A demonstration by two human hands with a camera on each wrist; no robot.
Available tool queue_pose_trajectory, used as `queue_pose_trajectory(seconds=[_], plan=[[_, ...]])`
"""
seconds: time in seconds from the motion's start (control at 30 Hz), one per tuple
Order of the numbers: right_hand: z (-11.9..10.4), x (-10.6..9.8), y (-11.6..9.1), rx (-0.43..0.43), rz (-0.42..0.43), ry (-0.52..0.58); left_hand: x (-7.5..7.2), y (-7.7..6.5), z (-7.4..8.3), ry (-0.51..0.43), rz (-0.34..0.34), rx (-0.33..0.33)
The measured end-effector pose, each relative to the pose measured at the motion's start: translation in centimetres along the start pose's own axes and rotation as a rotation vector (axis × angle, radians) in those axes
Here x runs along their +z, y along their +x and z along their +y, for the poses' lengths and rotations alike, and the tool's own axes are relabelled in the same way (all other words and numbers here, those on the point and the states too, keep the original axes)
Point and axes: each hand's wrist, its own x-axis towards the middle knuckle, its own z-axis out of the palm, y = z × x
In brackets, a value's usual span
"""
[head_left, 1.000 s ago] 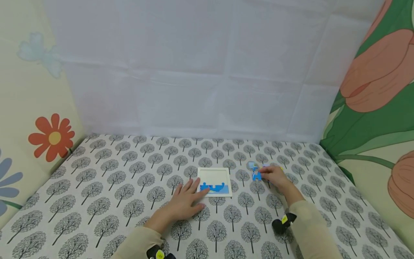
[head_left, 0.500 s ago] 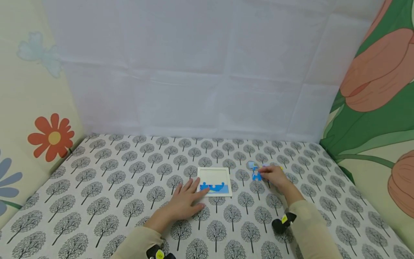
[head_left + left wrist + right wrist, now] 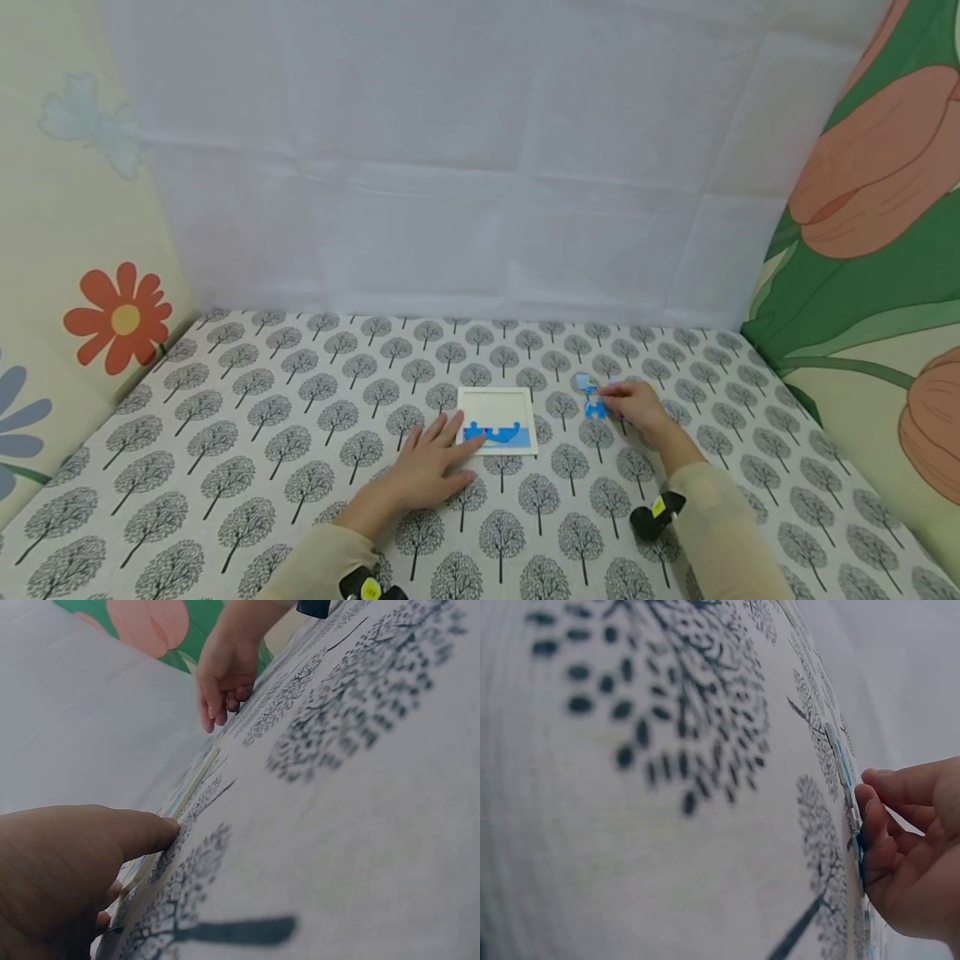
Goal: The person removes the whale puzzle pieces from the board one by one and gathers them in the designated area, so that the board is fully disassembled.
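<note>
A square white puzzle tray [image 3: 497, 408] lies on the cloth in the head view. Its lower part holds blue puzzle pieces [image 3: 504, 436] that form part of a picture. My left hand [image 3: 429, 468] rests at the tray's lower left corner, fingers spread, the index finger reaching over the edge onto the blue pieces. To the right, my right hand [image 3: 637, 406] bends over loose blue puzzle pieces [image 3: 595, 407], its thumb and fingertips close together at them. In the right wrist view those pieces [image 3: 842, 761] lie flat beside the fingertips; whether one is pinched is hidden.
A light blue piece [image 3: 582, 381] lies just behind the right fingertips, and more colourful pieces are partly covered by that hand. White cloth with a tree print [image 3: 300, 400] covers the table. A white sheet [image 3: 450, 167] hangs behind it, with flower-patterned walls on both sides.
The right fingertips have shifted very slightly left over the loose blue pieces. My left hand and the tray have stayed where they were.
</note>
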Motion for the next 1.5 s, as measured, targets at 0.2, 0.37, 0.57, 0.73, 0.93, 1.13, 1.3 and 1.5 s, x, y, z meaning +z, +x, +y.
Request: queue_pose_trajectory(seconds=[0.2,0.37,0.57,0.73,0.93,1.13,1.3,1.5], plan=[[-0.8,-0.1,-0.1,0.050,0.009,0.030,-0.2,0.1,0.1,-0.011,-0.006,-0.008],[-1.3,0.0,-0.2,-0.011,-0.028,0.062,-0.2,0.1,0.2,-0.011,-0.005,-0.013],[-2.0,0.5,-0.3,-0.127,-0.096,0.090,-0.1,0.1,0.2,-0.032,0.009,-0.011],[-3.0,1.5,-0.8,-0.185,-0.125,0.076,-0.1,0.1,0.2,-0.049,0.017,-0.018],[-3.8,2.8,-1.7,-0.261,-0.196,0.107,-0.1,0.0,0.3,-0.064,0.023,-0.020],[-4.4,3.8,-2.5,-0.290,-0.238,0.062,-0.1,0.1,0.2,-0.089,0.043,-0.018],[-4.8,4.6,-2.9,-0.325,-0.287,0.069,0.0,0.3,0.4,-0.095,0.079,0.031],[-5.0,5.3,-3.3,-0.335,-0.295,0.080,0.1,0.5,0.9,-0.105,0.060,0.109]])
